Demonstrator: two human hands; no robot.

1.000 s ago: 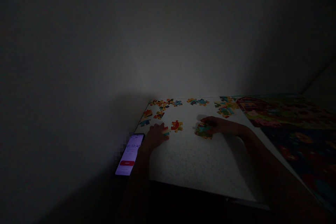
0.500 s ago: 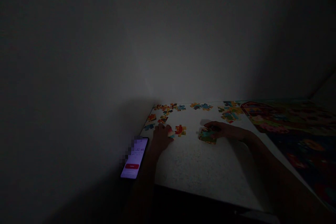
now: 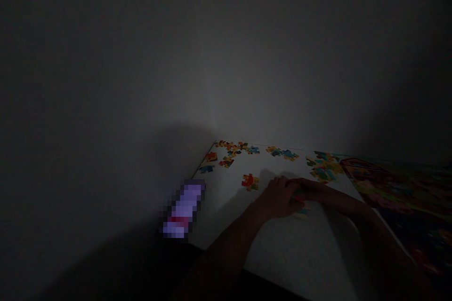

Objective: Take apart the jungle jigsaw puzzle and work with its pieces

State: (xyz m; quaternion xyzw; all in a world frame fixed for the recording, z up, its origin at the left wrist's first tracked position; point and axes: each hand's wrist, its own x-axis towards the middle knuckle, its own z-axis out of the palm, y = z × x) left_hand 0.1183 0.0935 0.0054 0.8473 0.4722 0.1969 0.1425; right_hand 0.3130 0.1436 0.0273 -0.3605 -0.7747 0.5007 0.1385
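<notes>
Your left hand (image 3: 277, 197): over joined pieces (image 3: 302, 210) on desk (image 3: 282, 249); grip cannot be told.
Your right hand (image 3: 310, 188): touching left; grip unclear.
Nearby: red-yellow piece (image 3: 250, 181).

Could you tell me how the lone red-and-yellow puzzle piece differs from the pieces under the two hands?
The lone piece lies bare and untouched on the white table; the covered pieces sit mostly hidden under the left hand and right hand. The lone piece shows red and yellow; the covered pieces' colours are too dim to tell. Both rest flat on the table.
</notes>
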